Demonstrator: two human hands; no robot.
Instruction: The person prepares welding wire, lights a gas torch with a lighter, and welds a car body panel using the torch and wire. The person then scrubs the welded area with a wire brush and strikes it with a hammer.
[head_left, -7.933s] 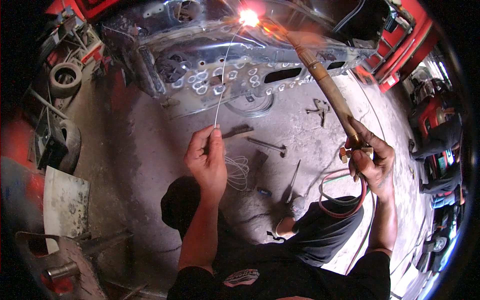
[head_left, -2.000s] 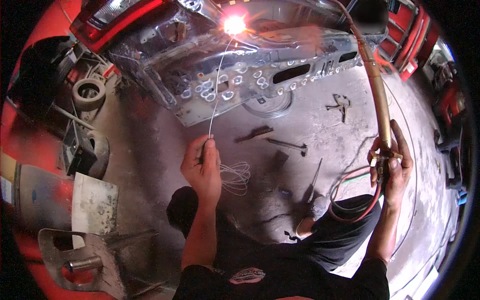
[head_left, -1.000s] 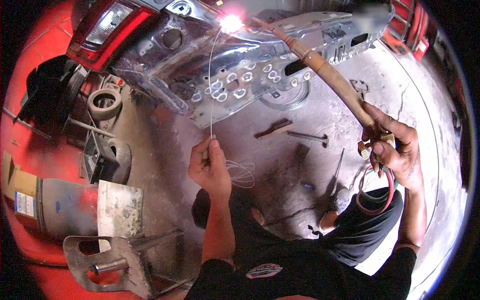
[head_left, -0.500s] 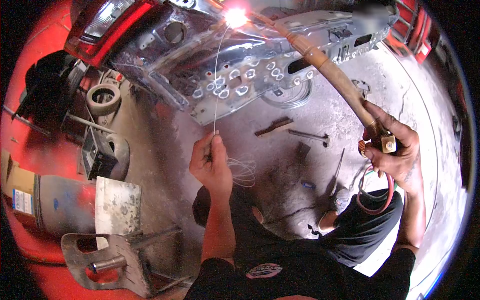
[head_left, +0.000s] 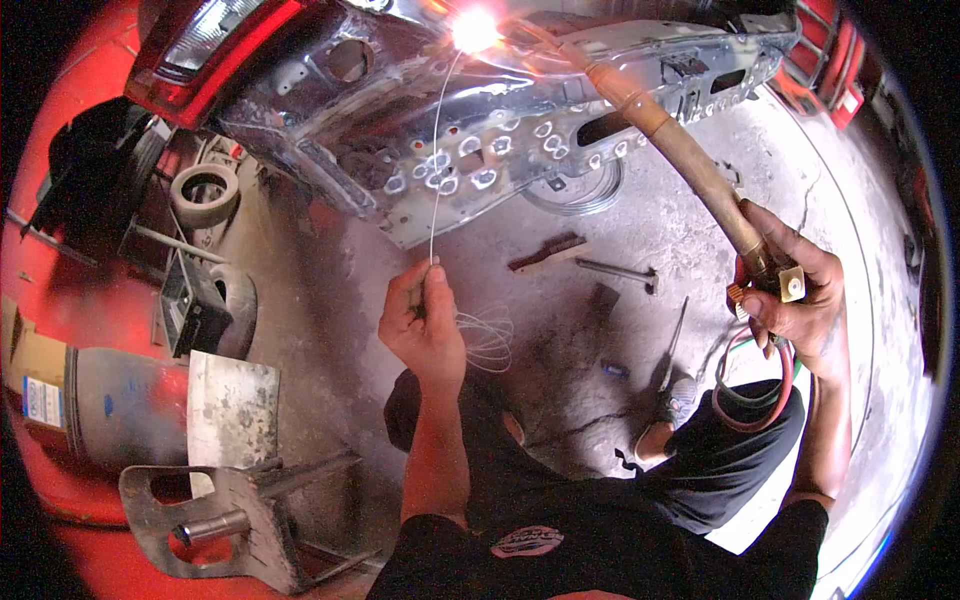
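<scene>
The person holds a wire (head_left: 434,205) and a torch (head_left: 690,168) toward a glare (head_left: 475,31).
Left hand (head_left: 424,325) pinches the wire between thumb and fingers; right hand (head_left: 805,295) curls around the torch's base. Beyond, the glare hides both tips at a metal panel (head_left: 398,108); a hammer (head_left: 615,269) lies on the concrete floor (head_left: 335,400), a tyre (head_left: 180,197) off left.

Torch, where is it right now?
In the head view, the torch is at right, in the right hand, slanting up and left toward the glow at the panel.

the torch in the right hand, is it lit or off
Lit: a bright glare shows at the far end of the torch, against the metal panel.
</scene>
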